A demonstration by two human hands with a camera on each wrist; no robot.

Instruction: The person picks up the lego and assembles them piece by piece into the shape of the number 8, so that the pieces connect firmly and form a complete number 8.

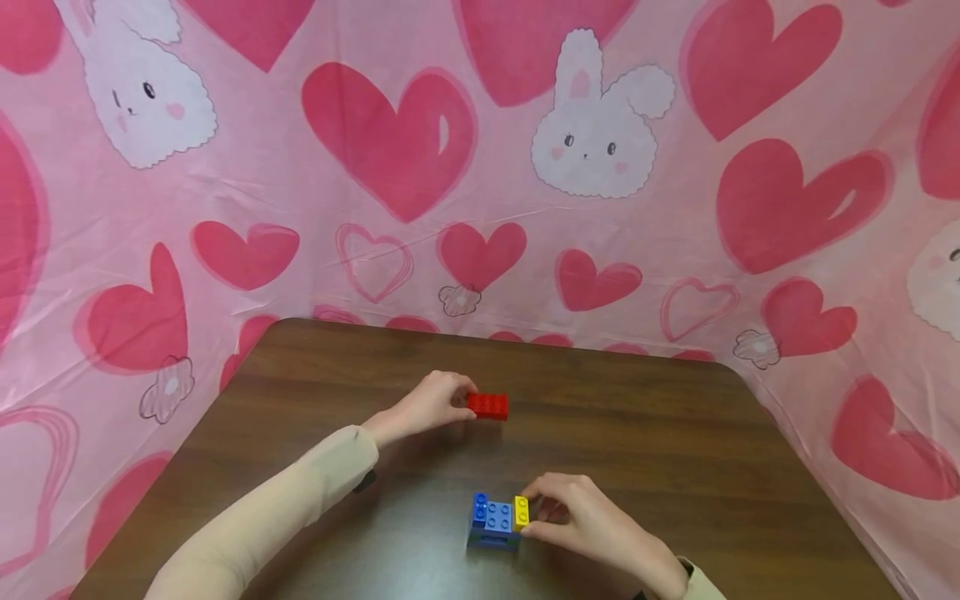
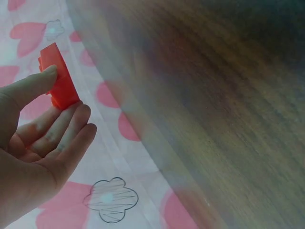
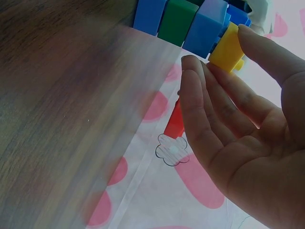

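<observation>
My left hand (image 1: 435,402) pinches a red toy building brick (image 1: 491,406) beyond the middle of the table. In the left wrist view the thumb presses one side of the red brick (image 2: 62,81), with the fingers beneath its lower end. Nearer to me stands a stack of bricks, blue (image 3: 150,16), green (image 3: 177,20) and blue (image 3: 205,28) in layers. On its studded top sit a small blue brick (image 1: 480,509) at the left and a yellow brick (image 1: 521,513) at the right. My right hand (image 1: 588,517) pinches the yellow brick between thumb and fingers.
The brown wooden table (image 1: 637,417) has rounded far corners. A pink cloth (image 1: 525,225) with hearts and rabbits hangs behind it and along both sides.
</observation>
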